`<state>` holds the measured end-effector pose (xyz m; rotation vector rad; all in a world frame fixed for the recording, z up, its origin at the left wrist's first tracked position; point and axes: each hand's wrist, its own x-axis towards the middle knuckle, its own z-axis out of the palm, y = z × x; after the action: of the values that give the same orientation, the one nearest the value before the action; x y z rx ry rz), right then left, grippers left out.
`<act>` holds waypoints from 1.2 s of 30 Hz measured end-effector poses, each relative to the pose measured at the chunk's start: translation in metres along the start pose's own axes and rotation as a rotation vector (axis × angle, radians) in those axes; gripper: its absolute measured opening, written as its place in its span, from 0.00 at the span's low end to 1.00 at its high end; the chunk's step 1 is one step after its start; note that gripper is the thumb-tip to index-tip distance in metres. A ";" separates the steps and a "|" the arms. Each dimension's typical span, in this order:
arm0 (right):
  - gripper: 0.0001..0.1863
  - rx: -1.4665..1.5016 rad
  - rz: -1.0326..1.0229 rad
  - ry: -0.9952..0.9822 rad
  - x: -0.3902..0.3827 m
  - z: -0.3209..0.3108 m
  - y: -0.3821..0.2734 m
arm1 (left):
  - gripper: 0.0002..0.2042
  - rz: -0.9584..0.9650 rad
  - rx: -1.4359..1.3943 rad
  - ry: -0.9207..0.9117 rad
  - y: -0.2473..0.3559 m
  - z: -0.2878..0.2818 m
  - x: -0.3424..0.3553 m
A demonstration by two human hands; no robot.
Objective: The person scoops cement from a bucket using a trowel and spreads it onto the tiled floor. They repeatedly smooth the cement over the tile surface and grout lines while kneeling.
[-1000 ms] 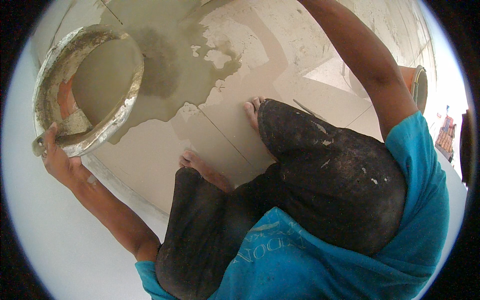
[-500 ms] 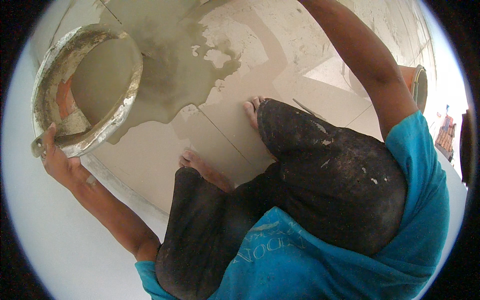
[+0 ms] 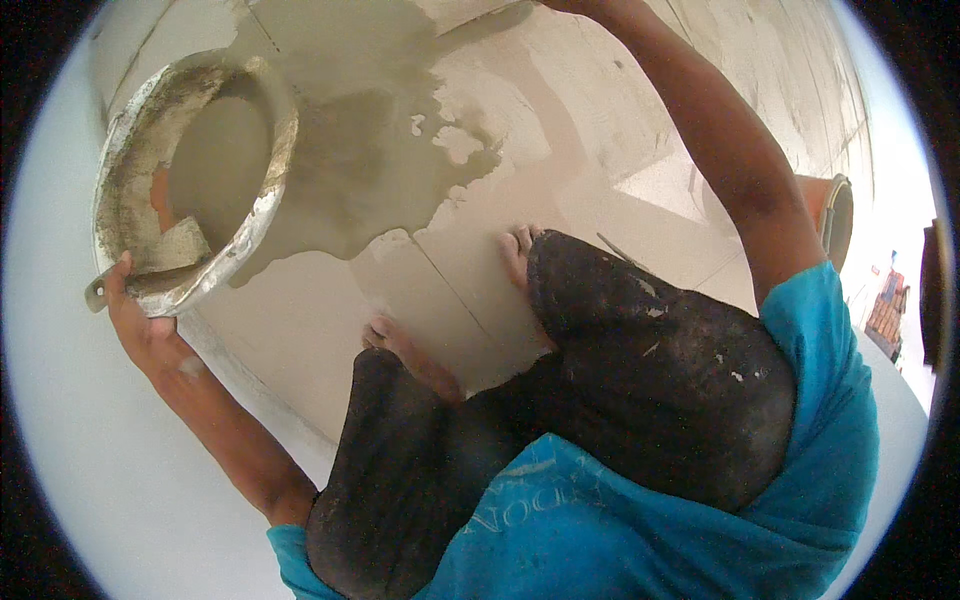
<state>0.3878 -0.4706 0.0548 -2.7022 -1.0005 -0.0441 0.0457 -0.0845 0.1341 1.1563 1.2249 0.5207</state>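
Note:
My left hand grips the lower rim of a paint-crusted bucket, fingers closed over it beside a small tab with a hole. The bucket tilts towards the tiled floor, with grey-green slurry inside. A pale flat piece and an orange patch show against its inner wall. Wet slurry is spread over the tiles beyond the bucket. My right arm reaches far forward, and my right hand is mostly cut off by the top edge. Beside it runs a grey wet streak; its fingers and anything held are hidden.
My bare feet stand on the light floor tiles, just short of the slurry's edge. An orange bucket lies or stands behind my right arm. A thin dark strip lies near my right knee. A pale wall borders the left side.
My right hand has come into view at the top edge. The bucket looks more tilted, and less slurry shows inside it. The whole view has shifted slightly.

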 end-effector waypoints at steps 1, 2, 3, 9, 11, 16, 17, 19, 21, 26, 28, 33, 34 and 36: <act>0.16 0.090 0.015 0.037 0.003 -0.001 -0.002 | 0.26 -0.030 -0.024 -0.015 -0.003 -0.007 0.006; 0.18 0.182 0.031 0.072 0.007 -0.002 -0.002 | 0.27 -0.059 -0.048 -0.028 -0.007 -0.019 0.017; 0.19 0.241 0.047 0.092 0.010 -0.004 0.001 | 0.27 -0.086 -0.076 -0.045 -0.011 -0.025 0.022; 0.23 0.424 0.217 -0.029 0.028 0.092 0.146 | 0.25 -0.181 -0.060 0.041 -0.035 -0.042 0.032; 0.24 0.455 0.236 -0.132 0.023 0.126 0.199 | 0.26 -0.207 -0.020 0.123 -0.041 -0.039 0.030; 0.23 0.646 0.844 -0.237 0.050 0.138 0.151 | 0.25 -0.269 -0.015 0.243 -0.054 -0.073 0.012; 0.25 0.588 0.835 -0.245 0.056 0.145 0.148 | 0.25 -0.288 -0.019 0.257 -0.057 -0.083 0.007; 0.24 0.593 0.852 -0.253 0.056 0.167 0.185 | 0.24 -0.333 -0.080 0.257 -0.058 -0.086 0.004; 0.23 0.630 0.857 -0.282 0.062 0.186 0.200 | 0.24 -0.349 -0.068 0.332 -0.060 -0.090 -0.006; 0.19 0.690 0.710 -0.257 0.091 0.221 0.179 | 0.24 -0.345 -0.106 0.401 -0.077 -0.113 -0.031; 0.19 0.622 0.716 -0.312 0.106 0.221 0.155 | 0.24 -0.330 -0.136 0.415 -0.086 -0.121 -0.039; 0.18 0.485 0.276 -0.321 0.137 0.261 0.165 | 0.22 -0.301 -0.191 0.400 -0.103 -0.123 -0.039; 0.17 0.569 0.363 -0.297 0.141 0.256 0.127 | 0.21 -0.293 -0.174 0.433 -0.102 -0.125 -0.044; 0.17 0.578 0.405 -0.293 0.151 0.256 0.101 | 0.21 -0.283 -0.158 0.472 -0.106 -0.134 -0.048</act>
<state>0.5525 -0.3842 -0.1981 -2.3376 -0.4138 0.6296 -0.1183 -0.1116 0.0730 0.7273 1.6882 0.6828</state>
